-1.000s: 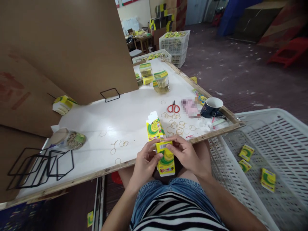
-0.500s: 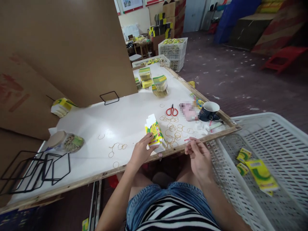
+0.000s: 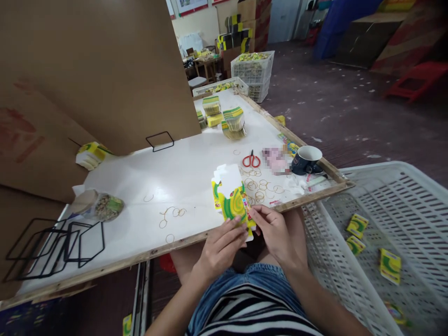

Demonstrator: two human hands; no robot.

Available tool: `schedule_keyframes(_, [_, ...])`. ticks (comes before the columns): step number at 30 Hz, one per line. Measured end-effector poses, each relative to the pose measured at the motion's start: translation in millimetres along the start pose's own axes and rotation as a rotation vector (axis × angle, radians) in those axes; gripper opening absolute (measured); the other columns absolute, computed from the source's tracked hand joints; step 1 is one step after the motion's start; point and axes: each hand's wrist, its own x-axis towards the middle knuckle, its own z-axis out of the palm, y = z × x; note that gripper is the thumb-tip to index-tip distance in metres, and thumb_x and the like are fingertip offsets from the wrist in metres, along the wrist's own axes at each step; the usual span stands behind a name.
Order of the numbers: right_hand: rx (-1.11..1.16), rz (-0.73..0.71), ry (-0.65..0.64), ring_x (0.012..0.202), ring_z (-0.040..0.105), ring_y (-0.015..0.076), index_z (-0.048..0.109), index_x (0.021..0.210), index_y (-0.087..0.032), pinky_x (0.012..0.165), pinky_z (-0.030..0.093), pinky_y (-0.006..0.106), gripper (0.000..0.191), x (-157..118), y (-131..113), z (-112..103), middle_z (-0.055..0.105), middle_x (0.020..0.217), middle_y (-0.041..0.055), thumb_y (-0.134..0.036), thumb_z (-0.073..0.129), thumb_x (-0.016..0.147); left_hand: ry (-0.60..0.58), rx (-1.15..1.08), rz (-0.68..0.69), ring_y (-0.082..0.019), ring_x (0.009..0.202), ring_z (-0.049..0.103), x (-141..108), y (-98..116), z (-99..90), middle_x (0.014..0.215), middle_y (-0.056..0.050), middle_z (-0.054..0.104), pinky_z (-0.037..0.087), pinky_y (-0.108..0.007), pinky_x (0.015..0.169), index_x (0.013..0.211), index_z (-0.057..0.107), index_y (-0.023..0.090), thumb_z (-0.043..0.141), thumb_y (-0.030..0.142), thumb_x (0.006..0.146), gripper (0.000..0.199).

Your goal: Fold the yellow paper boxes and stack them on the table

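A flattened yellow-green carton (image 3: 235, 204) with white flaps is held between my two hands at the table's front edge. My left hand (image 3: 224, 242) lies across its lower part, fingers closed against the printed face. With thumb and fingers, my right hand (image 3: 271, 228) pinches the carton's right side. Under and behind it, another flat yellow carton (image 3: 216, 196) rests on the white table (image 3: 189, 186). Rubber bands (image 3: 259, 196) are scattered right of the cartons, and red-handled scissors (image 3: 251, 161) lie beyond them.
A dark mug (image 3: 305, 161) stands at the table's right edge. To my right, a white plastic crate (image 3: 388, 175) holds several yellow packs. Bundled cartons (image 3: 234, 122) stand at the back, a cardboard sheet (image 3: 115, 70) at the left. Black wire frames (image 3: 84, 247) and a jar (image 3: 108, 207) sit left.
My left hand has shifted toward me and right with one carton lifted off the others. My right hand has come in to grip its side. Packs in the crate lie differently.
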Motion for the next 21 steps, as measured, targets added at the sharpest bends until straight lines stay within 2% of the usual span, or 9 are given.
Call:
schedule_keyframes(1, [-0.021,-0.008,-0.005,0.049,0.050,0.0096,0.070,0.080,-0.016,0.043,0.041,0.021,0.035,-1,-1,0,0.064,0.062,0.0001,-0.050,0.076,0.072,0.052,-0.038,-0.061,-0.029,0.128,0.054,0,3,-0.9,0.127,-0.011,0.066,0.050,-0.050,0.104,0.135,0.054,0.024,0.064,0.013,0.085,0.052])
schedule_keyframes(3, [-0.038,-0.025,-0.036,0.060,0.060,0.0135,0.072,0.080,-0.017,0.054,0.050,0.024,0.033,-3,-1,2,0.069,0.071,0.0027,-0.049,0.074,0.074,0.264,-0.150,-0.253,-0.031,0.135,0.046,2,7,-3.8,0.139,-0.013,0.056,0.044,-0.052,0.108,0.135,0.054,0.025,0.065,0.022,0.086,0.050])
schedule_keyframes(6, [-0.036,-0.028,-0.085,0.073,0.066,0.0185,0.072,0.084,-0.018,0.069,0.055,0.031,0.032,-6,7,9,0.073,0.081,0.0051,-0.048,0.075,0.074,0.547,-0.423,-0.599,-0.028,0.134,0.048,8,5,-8.1,0.145,-0.012,0.050,0.044,-0.046,0.108,0.136,0.051,0.027,0.062,0.032,0.089,0.049])
schedule_keyframes(8, [-0.030,-0.017,-0.101,0.075,0.067,0.0199,0.072,0.086,-0.018,0.072,0.056,0.033,0.034,-7,13,14,0.073,0.082,0.0058,-0.049,0.075,0.073,0.540,-0.636,-0.807,-0.027,0.124,0.058,9,1,-9.2,0.134,-0.012,0.060,0.051,-0.040,0.100,0.131,0.056,0.025,0.064,0.044,0.085,0.050])
schedule_keyframes(11, [0.014,0.003,-0.141,0.076,0.068,0.0197,0.070,0.088,-0.018,0.073,0.056,0.033,0.035,-8,17,21,0.074,0.083,0.0060,-0.048,0.077,0.072,0.396,-0.879,-0.984,-0.030,0.108,0.066,7,-2,-8.2,0.109,-0.013,0.073,0.057,-0.038,0.087,0.114,0.066,0.019,0.070,0.062,0.072,0.060])
schedule_keyframes(13, [0.051,0.012,-0.165,0.077,0.068,0.0193,0.068,0.087,-0.019,0.073,0.057,0.032,0.034,-9,16,24,0.074,0.082,0.0054,-0.047,0.078,0.071,0.340,-0.968,-1.009,-0.030,0.100,0.068,6,-2,-6.9,0.097,-0.012,0.075,0.058,-0.038,0.082,0.102,0.069,0.017,0.072,0.066,0.066,0.061])
schedule_keyframes(16, [0.069,0.006,-0.169,0.082,0.069,0.0195,0.069,0.084,-0.019,0.079,0.056,0.033,0.031,-11,14,26,0.074,0.086,0.0054,-0.045,0.078,0.071,0.354,-1.027,-0.995,-0.027,0.088,0.071,5,-1,-6.1,0.087,-0.009,0.076,0.058,-0.035,0.075,0.093,0.070,0.018,0.076,0.062,0.064,0.053])
schedule_keyframes(19, [0.030,0.000,-0.179,0.090,0.068,0.0211,0.071,0.088,-0.019,0.082,0.056,0.034,0.030,-13,13,25,0.074,0.095,0.0073,-0.044,0.077,0.073,0.381,-1.030,-0.984,-0.024,0.080,0.071,6,-1,-6.2,0.087,-0.009,0.076,0.057,-0.031,0.069,0.095,0.070,0.017,0.078,0.054,0.066,0.049])
schedule_keyframes(21, [-0.025,-0.001,-0.188,0.085,0.067,0.0205,0.072,0.090,-0.018,0.076,0.056,0.032,0.032,-14,13,24,0.074,0.097,0.0080,-0.045,0.077,0.073,0.393,-0.998,-1.003,-0.022,0.078,0.070,5,-1,-6.1,0.089,-0.009,0.075,0.056,-0.029,0.067,0.100,0.069,0.016,0.077,0.050,0.070,0.047])
